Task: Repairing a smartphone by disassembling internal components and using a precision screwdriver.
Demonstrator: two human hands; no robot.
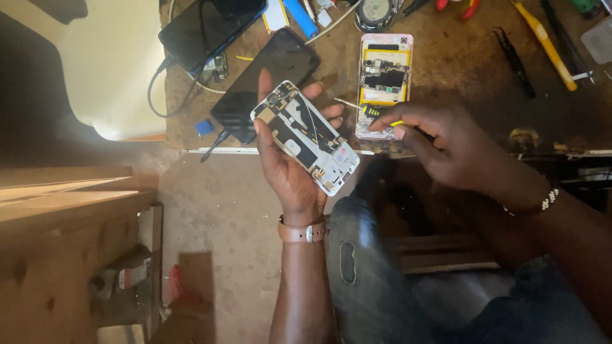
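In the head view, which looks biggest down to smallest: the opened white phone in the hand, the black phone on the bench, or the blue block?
1. Black phone and white phone: look alike; the white one is nearer the camera, so unsure.
2. Blue block, clearly smallest.

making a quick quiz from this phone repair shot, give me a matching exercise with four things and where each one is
Things:
1. white opened phone
2. pink-edged opened phone
3. black tweezers
4. brown strap

Places:
A. on the left wrist
B. flat on the bench, under the right hand
C. held in the left hand
D. on the bench, right of both phones

Pairs: 1-C, 2-B, 3-D, 4-A
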